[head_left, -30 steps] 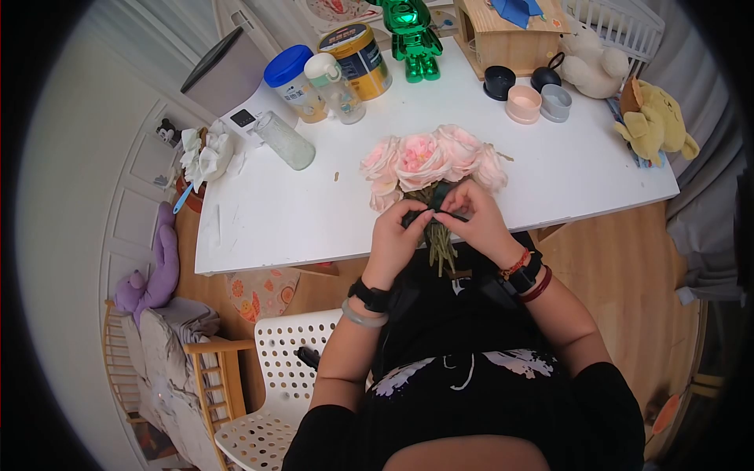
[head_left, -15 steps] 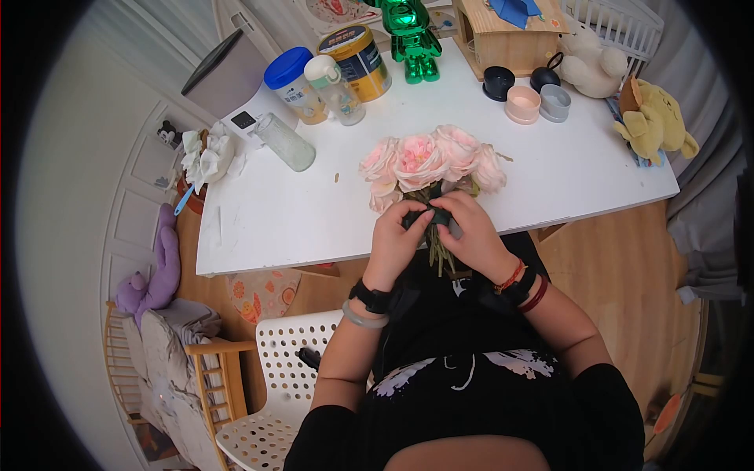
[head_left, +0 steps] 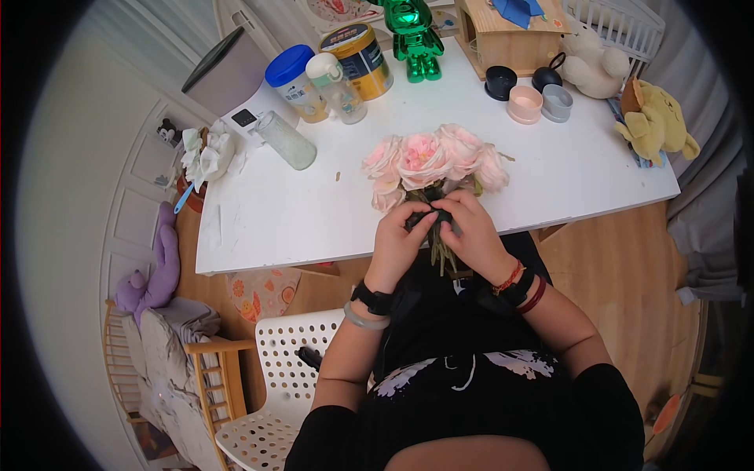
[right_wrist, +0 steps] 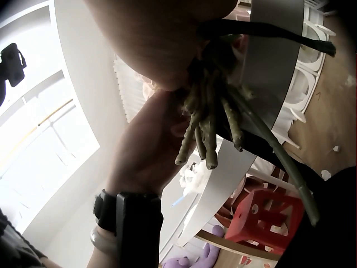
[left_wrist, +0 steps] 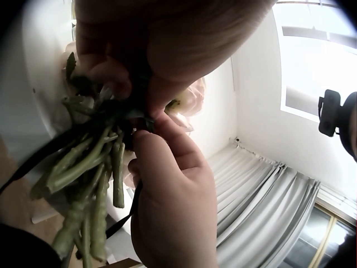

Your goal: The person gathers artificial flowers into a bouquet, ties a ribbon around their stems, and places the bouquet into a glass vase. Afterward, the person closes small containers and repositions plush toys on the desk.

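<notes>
Closely paired, two hands pinch a dark ribbon (left_wrist: 44, 153) round a bunch of pink roses (head_left: 428, 157).
From the head view, the left hand (head_left: 399, 242) and the right hand (head_left: 477, 237) meet just below the blooms, thumbs and fingers curled nearly closed on the ribbon; the blooms are over the near part of the white bench (head_left: 259, 220), the stems (head_left: 442, 257) reaching past its edge towards the person; a clear glass vessel (head_left: 286, 141) is to their left; in the left wrist view, the right hand's thumb and forefinger press together, and a loose strand crosses the stems; in the right wrist view, one stem outreaches the others, and the left hand's fingertips are hidden.
</notes>
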Demonstrator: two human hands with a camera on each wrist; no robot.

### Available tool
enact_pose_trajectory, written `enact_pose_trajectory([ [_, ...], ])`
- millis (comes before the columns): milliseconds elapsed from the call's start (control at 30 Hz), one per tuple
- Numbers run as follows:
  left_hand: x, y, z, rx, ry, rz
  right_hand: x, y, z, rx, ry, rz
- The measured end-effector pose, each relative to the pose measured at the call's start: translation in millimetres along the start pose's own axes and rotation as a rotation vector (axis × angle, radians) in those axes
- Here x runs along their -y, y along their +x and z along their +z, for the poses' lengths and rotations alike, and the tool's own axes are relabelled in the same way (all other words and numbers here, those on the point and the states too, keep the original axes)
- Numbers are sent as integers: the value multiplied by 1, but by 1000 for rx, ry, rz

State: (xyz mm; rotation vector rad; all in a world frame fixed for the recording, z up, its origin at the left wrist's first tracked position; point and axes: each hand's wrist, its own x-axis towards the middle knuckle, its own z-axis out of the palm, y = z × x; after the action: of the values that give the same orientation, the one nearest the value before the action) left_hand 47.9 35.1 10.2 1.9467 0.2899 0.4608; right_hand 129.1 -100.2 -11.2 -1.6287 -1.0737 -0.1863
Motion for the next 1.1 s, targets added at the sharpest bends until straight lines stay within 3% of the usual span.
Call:
enact_pose_trajectory([
  [333, 7, 0, 3, -72, -25, 86, -2, 0, 2, -12, 5, 19],
  [500, 1, -2, 1, -55, 122, 202, -5, 1, 1, -24, 39, 23],
  [567, 2, -2, 1, -58, 152, 224, -2, 2, -2, 39, 129, 146],
  [800, 2, -1, 4, -85, 271, 365, -1, 3, -5, 55, 102, 116],
  [1100, 4, 2, 4, -70, 342, 507, -1, 4, -4, 99, 109, 216],
])
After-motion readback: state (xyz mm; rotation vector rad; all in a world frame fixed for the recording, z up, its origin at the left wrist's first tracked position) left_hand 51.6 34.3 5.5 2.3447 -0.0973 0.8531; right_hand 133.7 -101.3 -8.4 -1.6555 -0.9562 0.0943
